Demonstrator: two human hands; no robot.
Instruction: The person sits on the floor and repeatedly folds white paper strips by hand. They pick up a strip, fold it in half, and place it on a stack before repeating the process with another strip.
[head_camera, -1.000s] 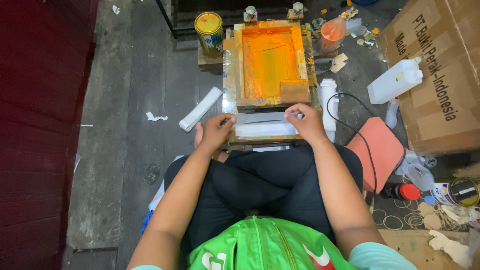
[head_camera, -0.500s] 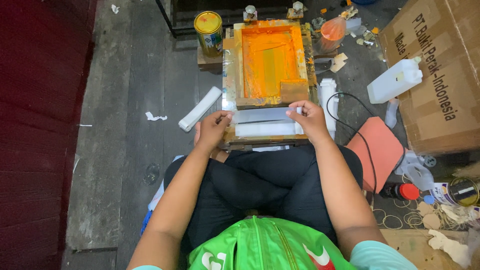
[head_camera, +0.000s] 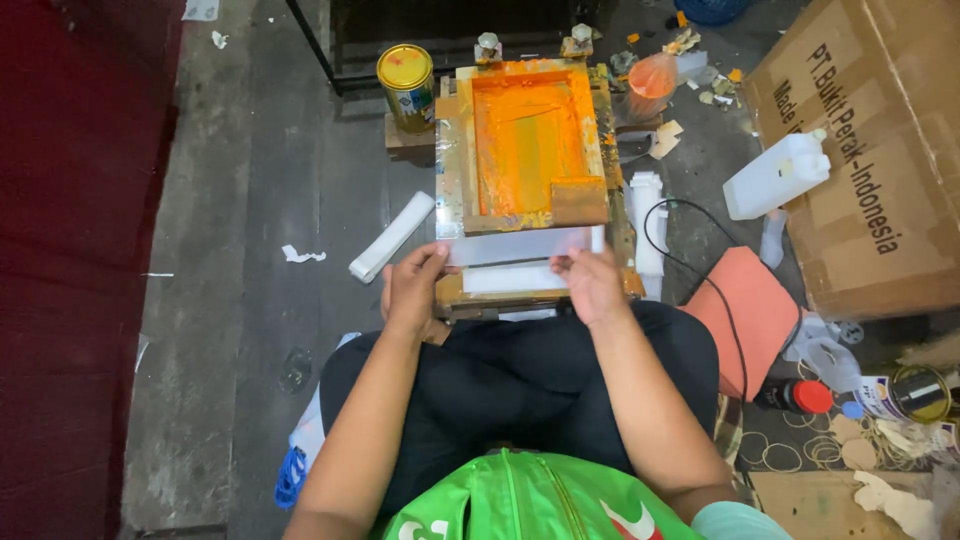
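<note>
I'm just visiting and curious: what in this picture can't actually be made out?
- Head view: the sheet held by left hand and right hand covers the table beneath.
- The can: contents too small to tell.
- The cardboard box is cut off by the right edge.
- Hand grips: fingertips hidden under the sheet.

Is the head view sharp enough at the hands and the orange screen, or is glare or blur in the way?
Head view: even, dim light, no hard glare; orange screen frame sharp; left hand and right hand slightly soft on the white sheet; left floor dark; edges bend a little.
</note>
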